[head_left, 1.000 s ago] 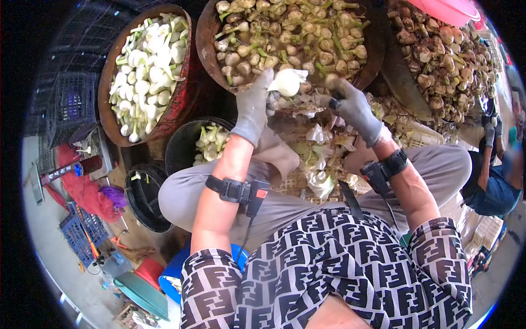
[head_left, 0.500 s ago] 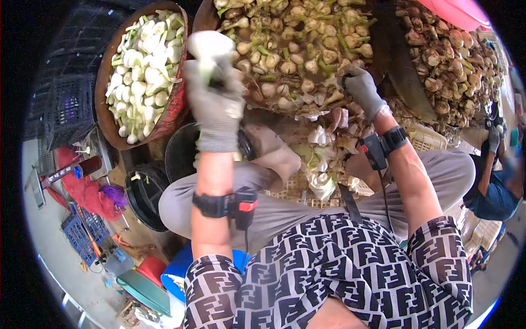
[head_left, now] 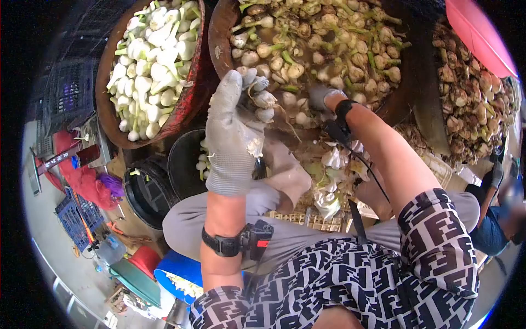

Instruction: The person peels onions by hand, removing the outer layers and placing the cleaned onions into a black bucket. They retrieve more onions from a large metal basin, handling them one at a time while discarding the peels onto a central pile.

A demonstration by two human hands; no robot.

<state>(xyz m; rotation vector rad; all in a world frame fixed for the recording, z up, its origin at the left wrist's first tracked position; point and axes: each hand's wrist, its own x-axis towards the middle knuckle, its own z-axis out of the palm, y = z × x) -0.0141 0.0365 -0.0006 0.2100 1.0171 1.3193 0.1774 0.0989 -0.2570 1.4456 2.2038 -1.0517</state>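
Note:
My left hand (head_left: 233, 118), in a dirty grey glove, is raised in front of the wide water-filled tub (head_left: 219, 52). Its thumb points up, apart from the half-curled fingers, and I make out no bulb in its grip. A pale scrap of peel (head_left: 253, 147) clings to the glove. My right hand (head_left: 322, 100), also gloved, reaches down among the wet garlic bulbs (head_left: 359, 60) at the tub's near side. Blur and the wrist hide its fingers. Peeled white garlic bulbs (head_left: 159, 74) fill a reddish, rusty pan (head_left: 189, 96) at the left.
Unpeeled brown garlic (head_left: 466, 98) is heaped at the right, below a pink basin (head_left: 482, 38). Black buckets (head_left: 145, 194) stand by my left knee. Loose peel (head_left: 327, 203) lies between my legs over a crate. A co-worker's blue sleeve (head_left: 490, 233) shows at far right.
The white bulb seen at my blurred left hand is gone from there, and that hand has come down and back. My right hand has moved left into the tub's garlic. The view has shifted slightly.

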